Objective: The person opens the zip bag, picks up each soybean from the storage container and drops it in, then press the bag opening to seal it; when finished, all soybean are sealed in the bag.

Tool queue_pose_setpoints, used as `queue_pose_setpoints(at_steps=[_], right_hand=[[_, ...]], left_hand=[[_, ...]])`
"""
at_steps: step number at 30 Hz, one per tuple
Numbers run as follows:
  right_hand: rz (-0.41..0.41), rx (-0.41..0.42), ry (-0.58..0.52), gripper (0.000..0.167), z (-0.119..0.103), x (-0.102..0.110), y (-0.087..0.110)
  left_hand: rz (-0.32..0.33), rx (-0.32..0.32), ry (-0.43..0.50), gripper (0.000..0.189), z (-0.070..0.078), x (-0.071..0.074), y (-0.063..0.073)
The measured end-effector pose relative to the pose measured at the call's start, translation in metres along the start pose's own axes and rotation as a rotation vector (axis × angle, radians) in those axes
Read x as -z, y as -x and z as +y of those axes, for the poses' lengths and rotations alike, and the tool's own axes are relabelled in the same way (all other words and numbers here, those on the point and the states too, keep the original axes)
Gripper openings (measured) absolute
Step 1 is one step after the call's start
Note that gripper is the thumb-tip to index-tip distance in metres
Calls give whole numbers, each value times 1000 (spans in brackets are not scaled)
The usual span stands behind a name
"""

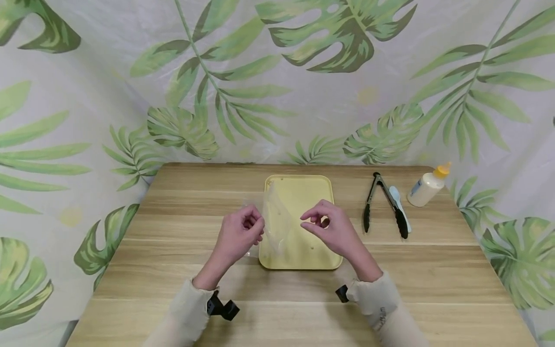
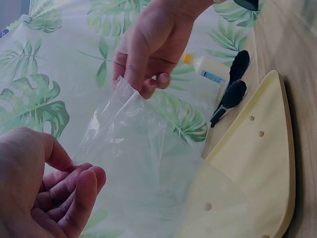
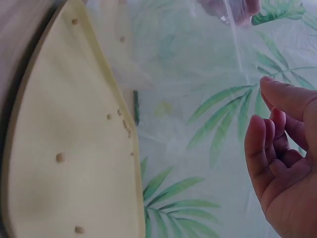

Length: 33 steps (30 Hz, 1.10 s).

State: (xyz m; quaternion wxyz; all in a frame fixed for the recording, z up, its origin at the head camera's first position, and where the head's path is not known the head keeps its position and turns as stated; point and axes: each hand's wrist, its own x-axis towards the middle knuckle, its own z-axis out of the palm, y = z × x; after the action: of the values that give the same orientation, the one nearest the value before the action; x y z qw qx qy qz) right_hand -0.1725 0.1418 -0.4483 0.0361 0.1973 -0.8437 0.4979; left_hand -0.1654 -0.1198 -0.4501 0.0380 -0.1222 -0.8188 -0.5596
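The left hand [image 1: 243,229] pinches the edge of a clear plastic bag [image 1: 275,219] between thumb and bent fingers. The bag [image 2: 138,148] hangs over the left side of a yellow tray [image 1: 299,241], and the tray shows through it. Over the tray's right side is the right hand [image 1: 329,226], its fingers bent and a gap between thumb and forefinger. In the left wrist view, the right hand [image 2: 158,44] appears close to the bag's upper corner; contact cannot be told. Several small brown bits [image 3: 60,157] lie on the tray.
Right of the tray stand black-tipped tongs [image 1: 368,217], spread apart, beside a light blue utensil [image 1: 399,205]. A pale bottle with an orange cap [image 1: 427,189] is at the table's far right corner. A leaf-patterned curtain [image 1: 243,86] hangs behind the wooden table [image 1: 173,260].
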Motion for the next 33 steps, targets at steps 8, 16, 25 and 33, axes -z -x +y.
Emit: queue_pose_setpoints(at_steps=[8,16,25,33], right_hand=[[-30,-89,47,9,33,3,19],[-47,-106,95,10,68,-11,34],[-52,-140,133,8,84,-23,38],[-68,-180,169,6,92,-29,39]], left_hand=[[-4,8,19,17,0,1,-2],[1,8,25,17,2,3,-4],[-3,2,26,16,5,3,-7],[-1,32,42,16,3,1,-2]])
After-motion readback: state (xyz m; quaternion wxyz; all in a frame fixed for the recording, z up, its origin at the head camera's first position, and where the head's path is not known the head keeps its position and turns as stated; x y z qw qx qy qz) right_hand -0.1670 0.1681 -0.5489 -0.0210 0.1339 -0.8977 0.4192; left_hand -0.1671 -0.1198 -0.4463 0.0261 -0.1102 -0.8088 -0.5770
